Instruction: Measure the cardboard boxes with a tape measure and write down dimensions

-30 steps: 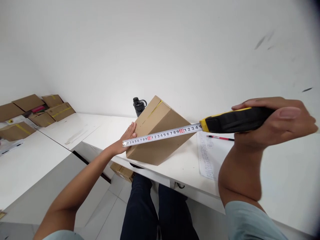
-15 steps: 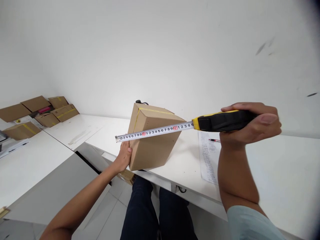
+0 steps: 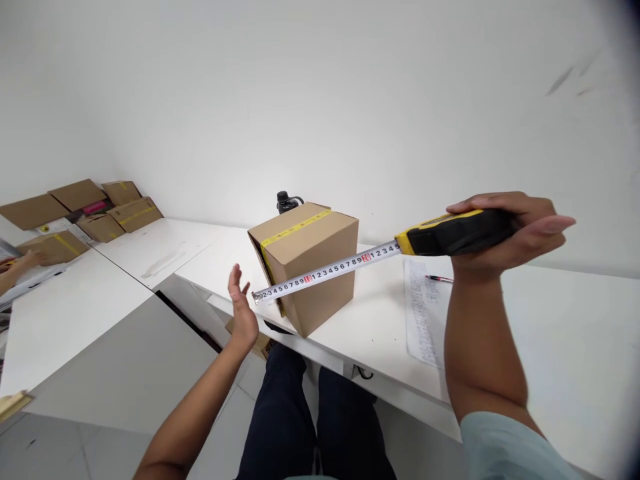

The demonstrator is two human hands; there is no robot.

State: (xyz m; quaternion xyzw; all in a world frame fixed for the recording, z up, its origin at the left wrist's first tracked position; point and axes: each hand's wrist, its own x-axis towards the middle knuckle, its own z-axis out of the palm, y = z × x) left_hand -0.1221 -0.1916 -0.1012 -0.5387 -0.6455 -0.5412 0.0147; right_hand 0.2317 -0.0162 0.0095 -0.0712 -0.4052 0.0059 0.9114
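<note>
A yellow and black tape measure (image 3: 457,232) is gripped in my right hand (image 3: 525,230), held above the desk. Its blade runs out to the left, past the front of a cardboard box (image 3: 325,287), to a metal hook near my left hand. The box stands on the desk with yellow tape across its top. My left hand (image 3: 243,307) is open with fingers apart, just left of the box and clear of it. Whether the blade touches the box I cannot tell.
A written sheet (image 3: 417,320) with a pen (image 3: 440,279) lies right of the box. Behind it stands a black bottle (image 3: 287,201). Several cardboard boxes (image 3: 135,213) sit at the far left, where another person's hand (image 3: 27,263) touches one. The desk's front edge is above my legs.
My left hand has let go of the box and moved slightly left of it. The box has turned and rests more upright. Another person's hand has appeared at the far left.
</note>
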